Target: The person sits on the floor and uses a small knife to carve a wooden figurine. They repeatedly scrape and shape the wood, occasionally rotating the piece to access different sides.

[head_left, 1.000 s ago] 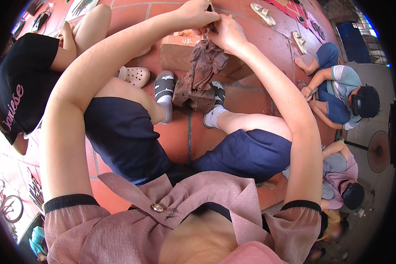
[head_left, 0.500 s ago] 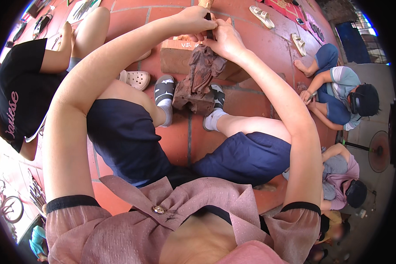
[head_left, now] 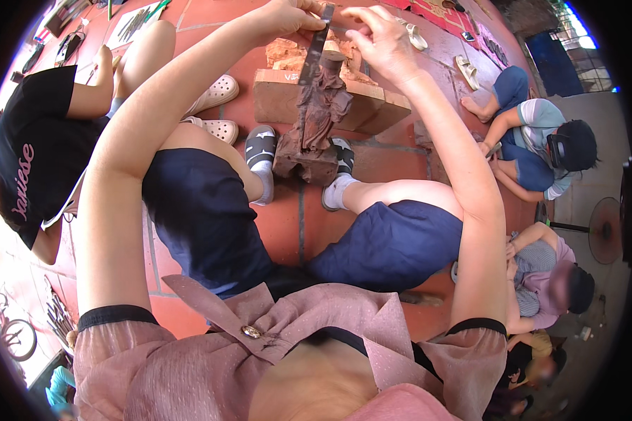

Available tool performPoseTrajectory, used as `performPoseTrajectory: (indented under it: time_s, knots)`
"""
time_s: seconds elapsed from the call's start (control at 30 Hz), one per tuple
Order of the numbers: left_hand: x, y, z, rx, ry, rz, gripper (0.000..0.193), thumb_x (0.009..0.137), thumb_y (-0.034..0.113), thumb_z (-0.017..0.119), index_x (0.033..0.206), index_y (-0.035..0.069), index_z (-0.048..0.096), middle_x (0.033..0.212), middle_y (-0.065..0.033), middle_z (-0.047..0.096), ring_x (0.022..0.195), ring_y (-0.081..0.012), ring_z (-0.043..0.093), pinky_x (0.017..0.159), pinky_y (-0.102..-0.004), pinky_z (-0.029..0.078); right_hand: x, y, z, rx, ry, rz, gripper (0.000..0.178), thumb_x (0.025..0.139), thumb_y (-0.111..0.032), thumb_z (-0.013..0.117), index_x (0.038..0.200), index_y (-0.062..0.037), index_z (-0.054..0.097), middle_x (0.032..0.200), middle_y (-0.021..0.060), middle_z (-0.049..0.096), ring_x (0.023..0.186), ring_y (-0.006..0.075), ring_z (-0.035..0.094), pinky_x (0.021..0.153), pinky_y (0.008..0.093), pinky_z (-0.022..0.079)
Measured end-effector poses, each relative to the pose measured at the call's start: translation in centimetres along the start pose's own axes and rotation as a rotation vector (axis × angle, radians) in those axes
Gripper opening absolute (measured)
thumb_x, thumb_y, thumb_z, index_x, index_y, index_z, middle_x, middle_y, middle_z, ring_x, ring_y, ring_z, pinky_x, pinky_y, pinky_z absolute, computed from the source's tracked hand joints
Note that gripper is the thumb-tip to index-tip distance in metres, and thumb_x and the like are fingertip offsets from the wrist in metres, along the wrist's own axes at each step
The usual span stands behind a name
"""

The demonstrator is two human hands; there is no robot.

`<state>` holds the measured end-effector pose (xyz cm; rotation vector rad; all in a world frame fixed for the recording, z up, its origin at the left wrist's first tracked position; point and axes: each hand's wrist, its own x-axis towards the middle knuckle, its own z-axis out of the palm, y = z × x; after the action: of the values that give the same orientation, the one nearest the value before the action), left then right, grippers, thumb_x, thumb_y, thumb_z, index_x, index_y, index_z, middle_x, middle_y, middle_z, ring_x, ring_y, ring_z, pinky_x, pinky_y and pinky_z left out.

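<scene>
A dark brown carved wooden figure [head_left: 323,105] with a draped robe stands upright on a rough block base [head_left: 305,163] between my feet. My left hand [head_left: 298,15] pinches the upper end of a long, flat, dark ruler-like strip [head_left: 313,56]. The strip slants down along the figure's left side, close to its head; whether it touches the wood I cannot tell. To the right of the strip, above the figure, my right hand [head_left: 386,43] is raised with thumb and forefinger apart and nothing between them.
A reddish-brown wooden block [head_left: 281,98] lies behind the figure, with a lighter rough carving [head_left: 284,52] beyond it. A person in a black shirt [head_left: 31,140] sits close at left. Others sit at right near a fan [head_left: 604,228]. Sandals [head_left: 465,72] lie on the tiled floor.
My right hand has come away from the left and spread its fingers. The left hand has shifted slightly up and left, and more of the dark strip shows beside the figure.
</scene>
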<state>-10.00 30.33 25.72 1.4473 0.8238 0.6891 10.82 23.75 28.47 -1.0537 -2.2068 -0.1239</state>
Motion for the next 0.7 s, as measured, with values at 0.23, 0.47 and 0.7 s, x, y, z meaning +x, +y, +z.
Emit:
performPoseTrajectory:
  time_s: [0.23, 0.47, 0.7]
  knots:
    - [-0.6, 1.0, 1.8, -0.08, -0.005, -0.026, 0.054, 0.083, 0.003, 0.065, 0.133, 0.0, 0.045, 0.087, -0.0092, 0.064, 0.069, -0.0182, 0.065, 0.062, -0.033, 0.057, 0.2, -1.8, -1.3, 0.343, -0.346, 0.356, 0.037, 0.078, -0.008, 0.064, 0.115, -0.0072, 0.059, 0.083, 0.0115, 0.062, 0.084, 0.0254, 0.066, 0.069, 0.038, 0.053]
    - [-2.2, 3.7, 2.7, 0.184, -0.174, 0.177, 0.057, 0.082, 0.008, 0.068, 0.135, 0.005, 0.047, 0.088, -0.0066, 0.062, 0.07, -0.0163, 0.063, 0.063, -0.0299, 0.055, -2.0, 4.4, 2.5, 0.456, -0.411, 0.481, 0.03, 0.092, -0.034, 0.056, 0.09, -0.0055, 0.066, 0.072, -0.0004, 0.062, 0.062, 0.0072, 0.059, 0.06, 0.0229, 0.05]
    - [0.5, 1.0, 5.1, 0.768, 0.01, 0.679, 0.017, 0.073, 0.014, 0.07, 0.084, 0.002, 0.067, 0.079, -0.015, 0.066, 0.078, -0.0281, 0.064, 0.072, -0.0384, 0.051, -3.1, 3.4, 6.1, 0.573, -0.432, 0.633, 0.008, 0.084, -0.009, 0.068, 0.084, -0.0065, 0.06, 0.074, 0.0001, 0.063, 0.061, 0.0064, 0.06, 0.046, 0.0196, 0.045]
